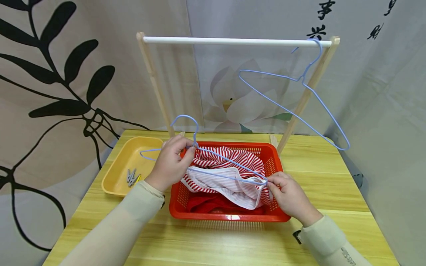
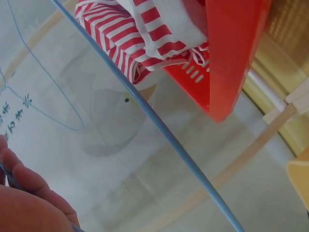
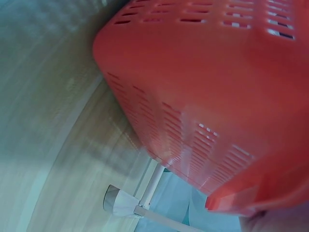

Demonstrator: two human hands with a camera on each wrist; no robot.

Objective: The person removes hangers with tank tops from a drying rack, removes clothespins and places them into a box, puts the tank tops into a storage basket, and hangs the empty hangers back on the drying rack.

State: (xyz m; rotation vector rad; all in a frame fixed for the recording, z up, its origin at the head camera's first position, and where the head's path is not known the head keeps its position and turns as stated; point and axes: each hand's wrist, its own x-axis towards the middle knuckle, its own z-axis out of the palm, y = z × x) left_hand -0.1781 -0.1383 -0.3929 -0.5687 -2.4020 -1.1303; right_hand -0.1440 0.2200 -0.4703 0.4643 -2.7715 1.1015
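Over the red basket my left hand pinches a blue wire hanger at the base of its hook. My right hand pinches the same hanger at its right corner, beside the basket's right rim. The hanger lies slanted, its far left corner showing past the left hand. Below it, a red-and-white striped garment with a white part lies bunched in the basket. Red cloth lies at the basket's near side. The right wrist view is mostly filled by the basket's outer wall.
Behind the basket stands a wooden rack with a white rail. A second blue hanger hangs at the rail's right end. Left of the basket, a yellow tray holds several clothespins. All stand on a wooden table.
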